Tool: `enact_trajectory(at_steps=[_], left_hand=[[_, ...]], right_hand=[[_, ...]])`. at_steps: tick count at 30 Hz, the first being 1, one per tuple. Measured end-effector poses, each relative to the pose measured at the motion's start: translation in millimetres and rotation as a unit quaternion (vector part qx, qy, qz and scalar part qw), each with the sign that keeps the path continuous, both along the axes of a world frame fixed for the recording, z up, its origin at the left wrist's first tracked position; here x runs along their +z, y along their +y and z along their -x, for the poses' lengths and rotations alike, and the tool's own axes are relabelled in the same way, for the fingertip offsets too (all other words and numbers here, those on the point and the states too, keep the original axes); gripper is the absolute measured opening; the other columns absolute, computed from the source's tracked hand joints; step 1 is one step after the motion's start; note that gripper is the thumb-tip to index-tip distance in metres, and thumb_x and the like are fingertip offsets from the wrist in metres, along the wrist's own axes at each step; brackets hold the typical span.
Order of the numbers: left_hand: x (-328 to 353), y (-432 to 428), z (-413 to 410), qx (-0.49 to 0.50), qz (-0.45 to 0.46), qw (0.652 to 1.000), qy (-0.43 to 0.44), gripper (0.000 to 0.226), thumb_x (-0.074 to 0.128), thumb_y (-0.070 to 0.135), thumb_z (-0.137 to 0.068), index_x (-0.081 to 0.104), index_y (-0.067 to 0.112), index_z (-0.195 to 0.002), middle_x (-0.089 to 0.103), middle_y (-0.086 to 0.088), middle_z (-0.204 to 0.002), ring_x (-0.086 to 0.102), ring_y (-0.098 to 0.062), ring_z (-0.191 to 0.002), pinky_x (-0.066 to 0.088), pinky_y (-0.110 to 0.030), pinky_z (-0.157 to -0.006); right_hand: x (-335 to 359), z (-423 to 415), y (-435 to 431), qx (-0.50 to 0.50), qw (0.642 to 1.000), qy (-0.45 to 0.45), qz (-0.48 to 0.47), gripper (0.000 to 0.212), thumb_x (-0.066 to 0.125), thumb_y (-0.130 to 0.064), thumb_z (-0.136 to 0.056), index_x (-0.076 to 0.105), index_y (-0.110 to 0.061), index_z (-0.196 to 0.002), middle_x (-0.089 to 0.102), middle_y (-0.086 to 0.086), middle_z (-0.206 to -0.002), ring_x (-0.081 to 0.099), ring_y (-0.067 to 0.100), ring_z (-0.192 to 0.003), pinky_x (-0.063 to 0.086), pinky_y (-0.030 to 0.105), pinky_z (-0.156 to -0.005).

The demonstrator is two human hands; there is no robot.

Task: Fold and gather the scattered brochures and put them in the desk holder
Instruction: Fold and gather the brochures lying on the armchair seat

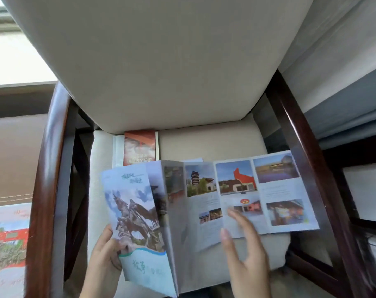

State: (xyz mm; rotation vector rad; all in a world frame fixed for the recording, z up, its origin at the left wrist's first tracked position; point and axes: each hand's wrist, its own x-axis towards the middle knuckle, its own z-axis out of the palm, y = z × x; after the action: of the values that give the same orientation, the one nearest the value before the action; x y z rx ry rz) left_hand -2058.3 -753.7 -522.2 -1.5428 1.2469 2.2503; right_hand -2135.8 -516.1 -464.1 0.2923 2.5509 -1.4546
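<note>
Head view: brochure unfolded, long axis left-right.

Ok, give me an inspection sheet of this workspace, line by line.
Surface: beige chair seat cushion between dark wooden armrests; no desk in view.
Job's things: unfolded blue brochure, several panels spread, cover panel folded at the left; red brochure lying at the back of the seat on a white sheet; another brochure at the left edge, outside the chair.
Desk holder: nothing seen.
Clutter: nothing seen.
Grippers: left hand grips the blue brochure's cover edge; right hand open, fingers spread over the inner panels, contact unclear.
Cables: dark strands at the right edge, too blurred to tell.
Surroundings: chair backrest above; bright window upper left.
</note>
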Motion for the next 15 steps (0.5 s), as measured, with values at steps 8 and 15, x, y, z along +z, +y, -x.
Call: enact_trajectory(at_steps=[8, 15], left_hand=[[13, 69, 32, -0.134, 0.099, 0.983, 0.072, 0.032, 0.047, -0.019, -0.086, 0.061, 0.006, -0.098, 0.071, -0.012, -0.086, 0.066, -0.008, -0.07, 0.053, -0.013, -0.063], [-18, 101, 42, -0.173, 0.245, 0.954, -0.008, 0.052, 0.068, 0.002, -0.082, 0.044, 0.016, -0.126, 0.051, 0.001, -0.118, 0.058, -0.015, -0.103, 0.047, -0.026, -0.087]], right_hand=[[8, -3, -26, 0.009, 0.939, -0.259, 0.227, 0.034, 0.062, -0.063, -0.071, 0.063, -0.043, -0.099, 0.066, -0.041, -0.094, 0.055, -0.027, -0.093, 0.041, 0.0, -0.078], [-60, 8, -4, -0.046, 0.936, -0.305, 0.167, 0.029, 0.052, 0.003, -0.092, 0.053, -0.003, -0.121, 0.064, 0.019, -0.116, 0.06, 0.022, -0.104, 0.044, 0.026, -0.087]])
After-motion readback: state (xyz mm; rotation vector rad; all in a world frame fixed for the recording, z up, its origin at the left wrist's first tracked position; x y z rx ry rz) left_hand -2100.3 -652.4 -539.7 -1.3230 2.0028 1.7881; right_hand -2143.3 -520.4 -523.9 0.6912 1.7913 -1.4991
